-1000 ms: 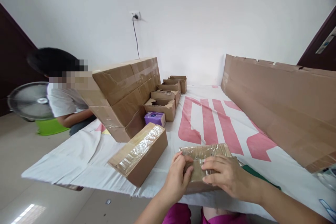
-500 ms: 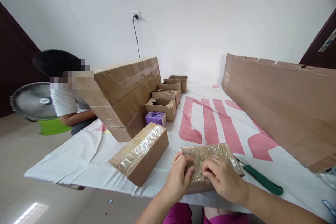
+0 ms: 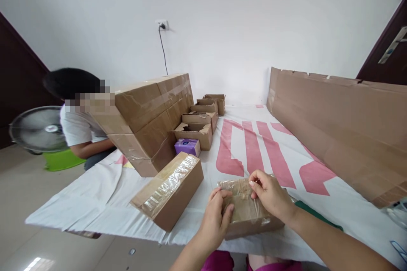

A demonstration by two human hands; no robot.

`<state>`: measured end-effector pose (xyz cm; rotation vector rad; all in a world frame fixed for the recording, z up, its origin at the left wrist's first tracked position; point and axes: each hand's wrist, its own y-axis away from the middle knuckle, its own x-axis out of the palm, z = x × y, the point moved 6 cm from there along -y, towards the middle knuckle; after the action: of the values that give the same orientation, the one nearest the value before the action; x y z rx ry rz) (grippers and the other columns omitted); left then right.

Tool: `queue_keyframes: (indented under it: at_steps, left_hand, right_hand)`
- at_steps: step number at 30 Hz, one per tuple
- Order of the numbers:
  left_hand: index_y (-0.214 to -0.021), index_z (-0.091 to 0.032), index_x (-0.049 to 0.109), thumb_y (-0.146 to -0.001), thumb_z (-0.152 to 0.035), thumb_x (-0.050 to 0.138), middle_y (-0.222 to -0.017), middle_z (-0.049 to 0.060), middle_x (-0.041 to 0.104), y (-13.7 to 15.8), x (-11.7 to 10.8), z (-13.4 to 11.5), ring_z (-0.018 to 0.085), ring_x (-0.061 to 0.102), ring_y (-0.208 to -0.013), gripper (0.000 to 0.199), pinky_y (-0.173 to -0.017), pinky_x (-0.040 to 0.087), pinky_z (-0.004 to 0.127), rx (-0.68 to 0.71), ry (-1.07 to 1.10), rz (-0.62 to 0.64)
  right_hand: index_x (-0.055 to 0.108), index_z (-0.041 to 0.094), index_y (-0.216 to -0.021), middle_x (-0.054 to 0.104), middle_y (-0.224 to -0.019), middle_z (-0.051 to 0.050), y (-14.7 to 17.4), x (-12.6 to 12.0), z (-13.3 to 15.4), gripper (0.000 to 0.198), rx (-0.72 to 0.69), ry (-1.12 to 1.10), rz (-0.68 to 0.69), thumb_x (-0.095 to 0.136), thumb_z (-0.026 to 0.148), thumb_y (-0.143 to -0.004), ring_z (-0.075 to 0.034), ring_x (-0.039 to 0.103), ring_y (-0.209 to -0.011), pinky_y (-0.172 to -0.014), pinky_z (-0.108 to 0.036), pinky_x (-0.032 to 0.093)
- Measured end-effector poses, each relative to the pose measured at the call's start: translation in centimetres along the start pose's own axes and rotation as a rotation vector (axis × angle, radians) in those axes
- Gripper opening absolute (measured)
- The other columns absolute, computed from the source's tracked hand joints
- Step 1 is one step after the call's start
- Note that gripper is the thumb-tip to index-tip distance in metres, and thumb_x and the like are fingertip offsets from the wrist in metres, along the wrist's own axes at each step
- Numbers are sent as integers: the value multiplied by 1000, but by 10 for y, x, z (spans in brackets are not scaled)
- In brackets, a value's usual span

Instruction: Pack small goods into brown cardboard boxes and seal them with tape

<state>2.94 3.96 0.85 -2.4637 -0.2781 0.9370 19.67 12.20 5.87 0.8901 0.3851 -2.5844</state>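
Note:
A small cardboard box (image 3: pixel 246 211) with clear tape over its top lies in front of me near the table's front edge. My left hand (image 3: pixel 219 211) grips its left end, with the fingers curled and the thumb against the top. Over the far right part of the box, my right hand (image 3: pixel 267 190) pinches a strip of clear packing tape (image 3: pixel 243 188), which looks crumpled and partly lifted. A green-handled knife (image 3: pixel 318 215) lies to the right, partly hidden behind my right forearm.
To the left lies a taped long cardboard box (image 3: pixel 168 190), with a purple tissue pack (image 3: pixel 187 147) behind it. Several open boxes (image 3: pixel 193 133) run in a row beside stacked cartons (image 3: pixel 146 118). A cardboard panel (image 3: pixel 337 131) stands right. A person (image 3: pixel 84 123) sits at left near a fan (image 3: pixel 38 129).
My right hand has moved up and away over the box, drawing at the tape. The left hand stays on the box's left end. My view has tilted slightly.

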Motion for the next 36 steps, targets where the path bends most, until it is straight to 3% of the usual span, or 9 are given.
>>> queue_keyframes:
  at_steps: [5,10,13,16,18,21,27,31,36]
  left_hand:
    - [-111,-20,56,-91,-25,47,-109,14,65,2,2,3,30,56,-117,22,-96,47,50,-66,-1,27]
    - [-115,-19,54,-92,-27,48,-115,16,64,6,2,5,30,56,-119,26,-96,48,50,-69,2,22]
    - [-115,-20,56,-91,-27,49,-113,14,65,6,2,6,29,56,-120,25,-96,49,48,-67,2,6]
    - [-112,-20,57,-91,-27,49,-107,12,67,4,3,6,28,58,-118,24,-97,49,47,-45,-10,-14]
    - [-111,-20,58,-91,-27,49,-106,12,67,4,3,6,28,58,-117,23,-97,49,48,-22,-24,-26]
    - [-109,-20,59,-91,-28,48,-104,12,68,3,3,6,29,58,-117,22,-97,49,50,-2,-43,-28]
    - [-107,-21,60,-92,-29,48,-101,11,70,3,2,7,31,57,-118,21,-97,48,54,-8,-55,-4]
    - [-107,-21,60,-93,-31,46,-101,11,70,3,2,7,31,58,-117,22,-100,46,57,-12,-66,28]
    - [-105,-22,61,-93,-33,46,-101,11,70,5,2,12,32,55,-121,23,-99,47,56,-35,-58,24]
  right_hand:
    - [48,24,-82,67,-64,3,-11,3,-27,23,101,-324,-38,45,46,-89,-13,59,-46,-42,-23,40]
    - [43,24,-85,63,-66,3,-7,-37,-33,34,28,-577,-289,49,57,-88,-15,63,-53,-44,-23,46]
    - [52,23,-88,66,-77,-1,24,-49,-19,18,-219,-292,-194,47,39,-95,-14,65,-67,-59,-25,53]
    - [59,22,-104,68,-95,-5,68,-34,-2,17,-595,118,-29,46,17,-95,-17,64,-88,-79,-29,53]
    - [61,19,-110,69,-99,-5,93,-24,3,27,-802,324,-35,43,8,-93,-18,62,-95,-88,-33,50]
    - [63,18,-111,70,-96,-4,105,-15,-3,31,-914,515,-148,39,7,-94,-18,59,-92,-91,-34,47]
    - [66,23,-107,66,-87,-2,98,1,-20,31,-937,627,-407,47,5,-90,-15,55,-82,-89,-36,42]
    - [66,21,-90,65,-84,-2,98,7,-25,26,-897,556,-420,44,7,-91,-17,54,-82,-88,-37,40]
    - [65,22,-89,65,-81,-2,99,-49,-59,21,-646,459,-483,48,11,-91,-17,57,-79,-79,-34,43]
